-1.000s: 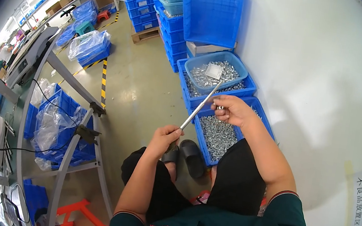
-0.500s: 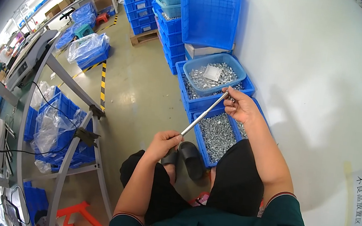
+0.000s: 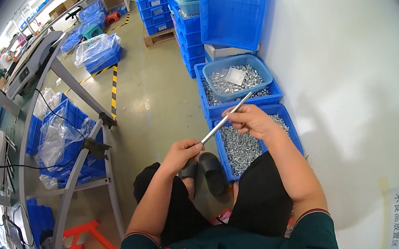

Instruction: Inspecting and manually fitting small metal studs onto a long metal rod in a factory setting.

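A slim silvery metal rod (image 3: 215,129) slants across in front of me, its far end up over the bins. My left hand (image 3: 180,157) is closed on its near end. Further up, my right hand (image 3: 252,121) pinches around the rod's shaft, with the far tip sticking out past the fingers. Whether any small part sits inside the right fingers is hidden. Just under the right hand lies a blue crate (image 3: 222,162) of small shiny metal pieces. Behind it, a light-blue basket (image 3: 207,81) holds more metal pieces and a whitish square packet (image 3: 235,76).
Stacked blue crates (image 3: 188,46) stand beyond the basket, beside an upright blue crate (image 3: 230,11) against the white wall (image 3: 350,69). At left are a grey-framed workbench (image 3: 70,190), plastic-draped crates (image 3: 69,142), and an orange stool (image 3: 91,242). My slippers (image 3: 211,172) are below the hands.
My right hand has slid down from the rod's far end to its shaft, leaving the tip exposed. The small ring-like metal piece at its fingers no longer shows. The left hand keeps its grip.
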